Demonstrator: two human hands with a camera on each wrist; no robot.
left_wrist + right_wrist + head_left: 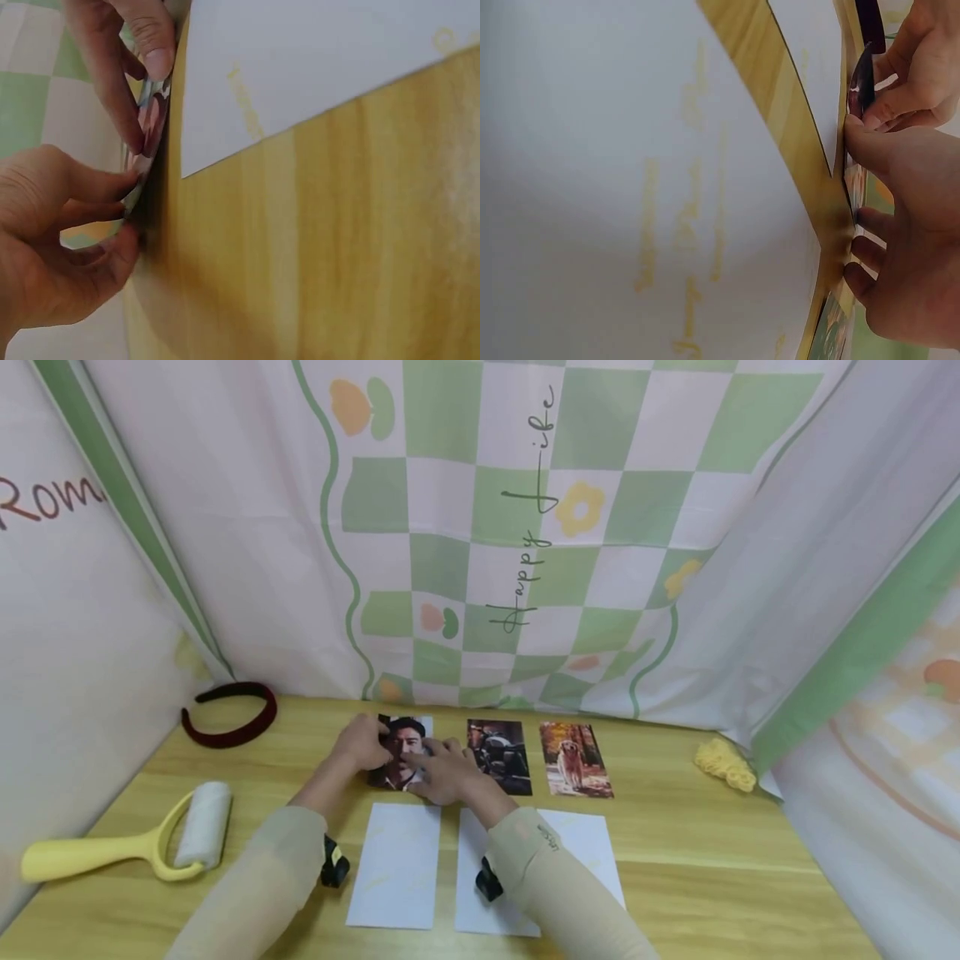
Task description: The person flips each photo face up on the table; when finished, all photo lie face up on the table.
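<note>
A portrait print [407,735] lay near the back of the wooden table [712,877], leftmost in a row of three pictures, and both hands were on it. The left hand [360,745] pinched its left edge between thumb and fingers, and the wrist views showed the print bent, with that end raised off the wood. The right hand [447,774] touched the print from the other side, thumb and fingers spread over it rather than closed round it. Just right of that hand lay a dark picture of a motorcycle [498,777], and beyond it, a picture of a dog [572,768] among autumn leaves. In front of the row were three white sheets: the left sheet [395,864], the middle sheet [498,918], partly under the right forearm, and the right sheet [577,843]; the wrist views caught pale yellow lettering on them. Farther left rested a yellow-handled lint roller [204,825], with a dark red headband [258,722] behind it near the back corner. A ruffled yellow bundle [725,766] sat toward the right edge. Behind everything hung a green-and-white checked curtain [517,527] reading "Happy Life".
</note>
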